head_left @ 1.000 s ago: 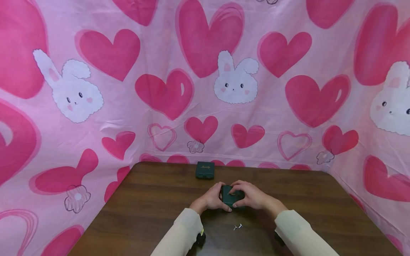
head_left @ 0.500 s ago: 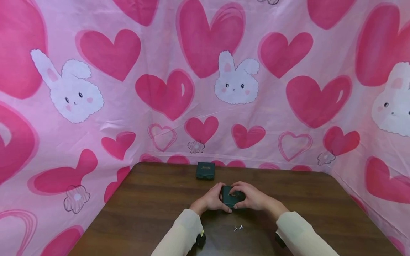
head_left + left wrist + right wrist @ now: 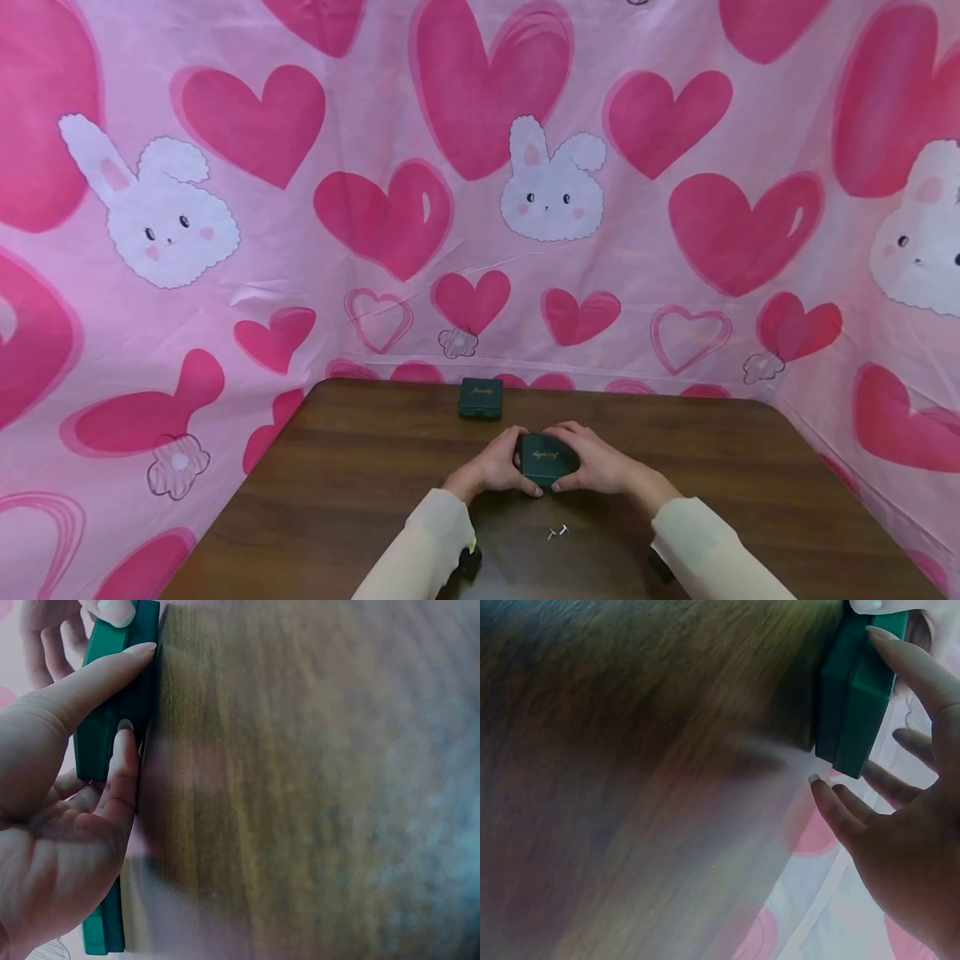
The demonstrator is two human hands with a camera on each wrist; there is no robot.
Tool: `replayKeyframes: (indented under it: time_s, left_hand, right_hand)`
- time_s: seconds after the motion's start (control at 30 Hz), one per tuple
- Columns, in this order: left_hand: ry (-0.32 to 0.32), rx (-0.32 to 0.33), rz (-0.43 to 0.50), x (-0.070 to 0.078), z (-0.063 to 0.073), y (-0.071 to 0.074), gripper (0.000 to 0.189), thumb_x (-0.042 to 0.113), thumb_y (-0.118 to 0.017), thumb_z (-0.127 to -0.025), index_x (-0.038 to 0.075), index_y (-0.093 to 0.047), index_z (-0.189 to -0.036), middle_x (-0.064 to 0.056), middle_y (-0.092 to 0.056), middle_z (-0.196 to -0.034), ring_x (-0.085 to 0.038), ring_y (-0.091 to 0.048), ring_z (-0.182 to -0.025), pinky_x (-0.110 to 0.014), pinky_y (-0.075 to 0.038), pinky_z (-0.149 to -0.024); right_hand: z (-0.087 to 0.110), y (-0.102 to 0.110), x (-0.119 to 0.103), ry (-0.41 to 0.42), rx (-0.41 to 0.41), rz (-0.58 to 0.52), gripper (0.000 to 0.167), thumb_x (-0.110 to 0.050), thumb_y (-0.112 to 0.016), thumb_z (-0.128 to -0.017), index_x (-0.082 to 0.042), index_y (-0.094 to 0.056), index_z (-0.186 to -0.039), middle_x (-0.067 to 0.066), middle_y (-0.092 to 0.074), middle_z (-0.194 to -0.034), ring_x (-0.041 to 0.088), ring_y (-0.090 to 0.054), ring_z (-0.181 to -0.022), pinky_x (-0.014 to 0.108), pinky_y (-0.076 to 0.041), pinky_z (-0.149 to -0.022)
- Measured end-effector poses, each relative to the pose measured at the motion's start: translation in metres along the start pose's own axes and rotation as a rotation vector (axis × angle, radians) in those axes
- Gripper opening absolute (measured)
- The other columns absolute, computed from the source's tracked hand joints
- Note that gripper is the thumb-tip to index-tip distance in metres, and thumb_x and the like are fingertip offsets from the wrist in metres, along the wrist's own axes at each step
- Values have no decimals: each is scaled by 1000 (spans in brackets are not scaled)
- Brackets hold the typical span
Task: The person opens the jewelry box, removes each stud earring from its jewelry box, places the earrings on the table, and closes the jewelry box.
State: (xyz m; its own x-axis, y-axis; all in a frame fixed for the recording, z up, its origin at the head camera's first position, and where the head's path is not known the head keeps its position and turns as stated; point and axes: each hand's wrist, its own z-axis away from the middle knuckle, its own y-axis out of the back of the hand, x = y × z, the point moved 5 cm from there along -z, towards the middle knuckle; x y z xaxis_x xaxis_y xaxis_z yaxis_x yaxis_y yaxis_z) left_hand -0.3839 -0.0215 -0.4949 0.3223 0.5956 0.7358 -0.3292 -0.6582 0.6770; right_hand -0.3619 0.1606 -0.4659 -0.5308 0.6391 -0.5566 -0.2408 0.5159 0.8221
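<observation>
A small dark green jewelry box (image 3: 546,458) with gold lettering on its lid is held between both hands at the middle of the table. My left hand (image 3: 498,463) grips its left side, thumb along the front; in the left wrist view its fingers wrap the box's end (image 3: 94,746). Opposite it, my right hand (image 3: 597,461) holds the right side with the thumb at the front edge and fingers towards the back. The right wrist view shows that box (image 3: 862,690) appearing closed, with the lower fingers of the right hand apart from it.
Another dark green box (image 3: 480,398) with gold lettering stands closed near the back edge of the brown wooden table (image 3: 360,500). Two tiny silver pieces (image 3: 557,532) lie in front of the hands. A pink heart-and-rabbit cloth (image 3: 480,250) hangs behind and at both sides.
The right hand's fingers have moved off the top of the lid to its back and right edge, uncovering the gold lettering. My left hand has stayed in place.
</observation>
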Motion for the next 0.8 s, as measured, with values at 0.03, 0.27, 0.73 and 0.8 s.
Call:
replayKeyframes:
  time_s: [0.03,0.27,0.73,0.8]
  left_hand:
    - [-1,2,-1,0,0,0,82,22,-96,-71,12,-46,-135,-4,-53,-127,-24,-52,-117,-48,-43,-109]
    - [-22,8,-8,2,2,-1,84,19,-96,-70,9,-46,-137,-6,-54,-127,-26,-53,-117,-47,-43,-108]
    - [-61,0,-166,12,1,5,89,23,-96,-70,5,-46,-141,-8,-55,-126,-21,-54,-111,-39,-47,-103]
    - [-60,-7,-181,13,1,5,90,24,-96,-70,4,-46,-143,-8,-55,-127,-20,-54,-109,-36,-48,-102]
  right_hand:
    - [0,0,1,-5,-1,1,84,-33,-86,-81,-7,-46,-150,19,-43,-147,40,-44,-130,65,-42,-104]
    - [-2,-8,6,-20,-19,-3,87,-30,-87,-79,-5,-44,-150,17,-49,-139,36,-50,-123,62,-43,-104]
    - [-8,-9,8,-9,11,27,85,-25,-91,-76,-1,-48,-145,15,-52,-132,31,-53,-116,57,-45,-102]
    - [-7,-9,9,-13,14,25,85,-25,-91,-76,-2,-49,-145,15,-52,-132,30,-54,-116,56,-46,-102]
